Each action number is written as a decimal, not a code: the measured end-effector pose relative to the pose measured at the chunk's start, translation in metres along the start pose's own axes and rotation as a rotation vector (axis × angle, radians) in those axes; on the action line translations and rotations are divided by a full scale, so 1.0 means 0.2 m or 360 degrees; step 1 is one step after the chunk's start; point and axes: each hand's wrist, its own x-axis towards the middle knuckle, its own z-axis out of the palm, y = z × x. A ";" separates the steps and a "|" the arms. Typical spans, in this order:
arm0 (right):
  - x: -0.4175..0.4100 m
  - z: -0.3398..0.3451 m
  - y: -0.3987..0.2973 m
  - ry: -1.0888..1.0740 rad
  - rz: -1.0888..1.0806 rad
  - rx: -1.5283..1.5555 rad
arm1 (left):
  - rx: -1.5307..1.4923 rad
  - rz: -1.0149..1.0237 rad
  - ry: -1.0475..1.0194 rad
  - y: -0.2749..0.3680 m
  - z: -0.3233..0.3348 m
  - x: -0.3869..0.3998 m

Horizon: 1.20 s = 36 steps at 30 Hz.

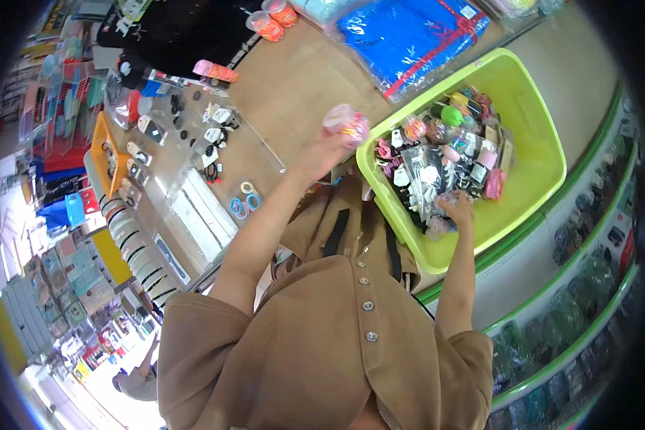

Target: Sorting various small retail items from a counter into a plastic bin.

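Note:
My left hand (324, 157) holds a small clear plastic jar (346, 124) of pink and orange pieces, probably elastic hair ties, just outside the left rim of a lime-green plastic tub (537, 134). Inside the tub lies a mixed heap of small packaged goods: a bright green round item (452, 115), a pink-capped bottle (486, 158), a pink scrunchie-like bundle (495, 184) and dark items on white cards (430, 174). My right hand (458, 207) reaches into the front of this heap. Its fingers are at a clear-wrapped small item, and whether they grip it is unclear.
Blue plastic-wrapped goods (408, 40) lie behind the tub. Two jars (266, 26) stand at the back, and a pink-orange cylinder (215, 71) lies left. Coiled hair ties (244, 203) and an orange basket (107, 154) are nearer. Green-edged shelves (564, 301) curve along the right. A person (137, 382) is at lower left.

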 end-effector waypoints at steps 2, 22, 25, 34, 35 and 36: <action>0.00 0.02 0.02 0.0058 0.0012 0.0013 | -0.0018 -0.0013 0.0366 -0.02 -0.12 -0.02; -0.19 0.08 -0.19 0.0344 0.0278 -0.0083 | 0.1937 0.0352 -0.0554 -0.23 0.09 0.09; -0.19 0.09 -0.18 0.0303 0.0255 0.0010 | 0.2318 0.0325 -0.0792 -0.33 0.13 0.15; -0.18 0.09 -0.19 0.0456 0.0154 0.0031 | 0.2896 0.0387 -0.0739 -0.51 0.14 0.24; -0.18 0.09 -0.18 0.0433 0.0162 0.0030 | 0.2901 0.0381 -0.0740 -0.52 0.14 0.23; -0.17 0.09 -0.18 0.0413 0.0167 0.0029 | 0.2894 0.0487 -0.0662 -0.52 0.15 0.22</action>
